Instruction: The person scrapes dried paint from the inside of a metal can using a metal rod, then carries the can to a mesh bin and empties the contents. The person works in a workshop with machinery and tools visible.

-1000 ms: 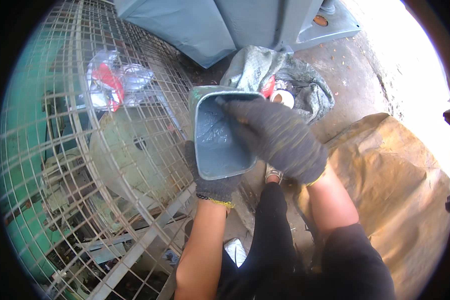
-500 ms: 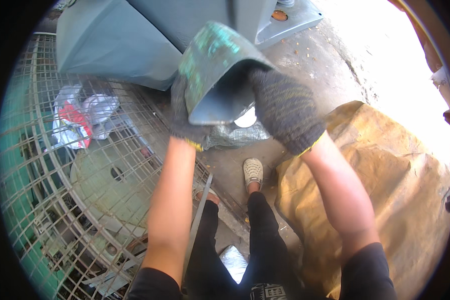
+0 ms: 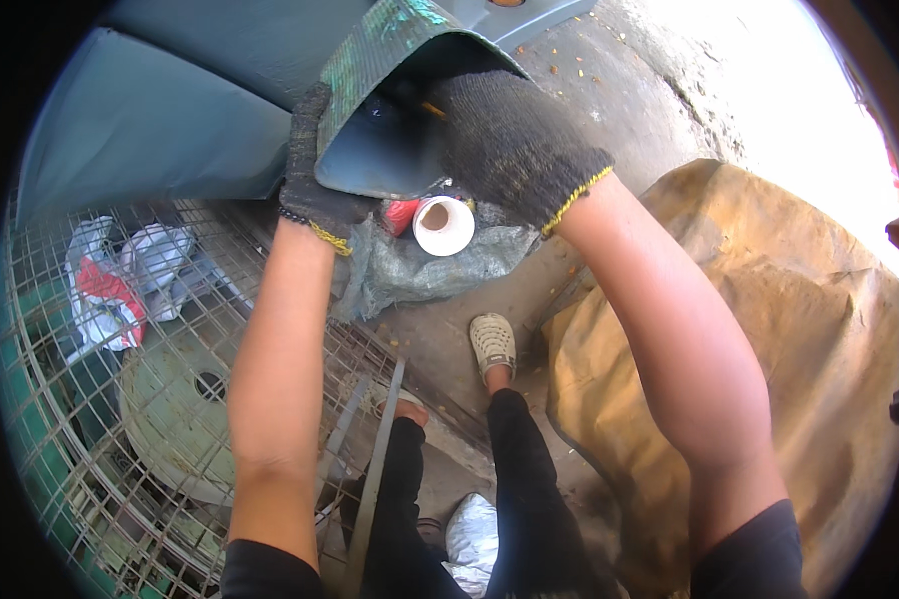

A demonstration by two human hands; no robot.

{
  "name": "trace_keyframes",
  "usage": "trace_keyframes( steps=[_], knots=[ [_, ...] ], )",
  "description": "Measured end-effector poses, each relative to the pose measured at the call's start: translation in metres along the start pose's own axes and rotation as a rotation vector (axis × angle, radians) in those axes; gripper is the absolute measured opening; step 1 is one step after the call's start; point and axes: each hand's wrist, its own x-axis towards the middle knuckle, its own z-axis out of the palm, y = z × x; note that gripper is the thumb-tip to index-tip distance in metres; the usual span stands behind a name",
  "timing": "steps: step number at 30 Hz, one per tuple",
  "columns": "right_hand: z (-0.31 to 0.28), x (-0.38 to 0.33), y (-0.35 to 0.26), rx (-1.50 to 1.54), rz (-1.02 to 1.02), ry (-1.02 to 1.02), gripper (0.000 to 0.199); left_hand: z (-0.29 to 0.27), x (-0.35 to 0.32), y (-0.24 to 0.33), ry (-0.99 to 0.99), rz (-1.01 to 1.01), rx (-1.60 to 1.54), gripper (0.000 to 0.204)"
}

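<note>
A grey-green ribbed container (image 3: 375, 165) with worn turquoise patches is tilted, its wide mouth toward me. My left hand (image 3: 315, 170), in a dark knitted glove with a yellow cuff edge, is closed on the container's left side. My right hand (image 3: 504, 145), gloved alike, reaches into the mouth with its fingers curled. A small orange bit shows at its fingertips; the dark interior hides what it is. Below the container are a white cup-like roll (image 3: 444, 227) and a red item (image 3: 400, 215), on a crumpled grey-green woven sack (image 3: 420, 268).
A wire mesh (image 3: 170, 399) spans the left, with a white-and-red plastic bag (image 3: 108, 290) on it and a pale round disc (image 3: 175, 424) beneath. Large grey-blue panels (image 3: 160, 120) stand at the back left. A brown tarp (image 3: 729, 369) covers a bulky heap at the right.
The container has moved left and up in view. My right hand has shifted from the container's right rim into its mouth. The white roll and sack are now more exposed.
</note>
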Motion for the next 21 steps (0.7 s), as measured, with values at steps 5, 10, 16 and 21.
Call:
trace_keyframes(
  steps=[5, 10, 16, 21],
  knots=[
    [0.011, 0.012, 0.012, 0.162, 0.055, -0.012, 0.028, -0.009, 0.006, 0.006, 0.012, 0.058, 0.352, 0.056],
    [0.021, 0.008, 0.023, 0.246, -0.109, 0.016, 0.035, -0.016, 0.008, 0.015, 0.036, -0.087, 0.113, 0.053],
    [0.001, -0.019, 0.014, 0.299, -0.083, -0.052, 0.044, -0.023, 0.012, -0.004, 0.2, -0.064, 0.149, 0.056],
    [0.026, -0.035, 0.035, 0.284, -0.096, 0.096, 0.045, -0.013, 0.016, -0.018, 0.243, -0.001, 0.237, 0.057]
  ],
)
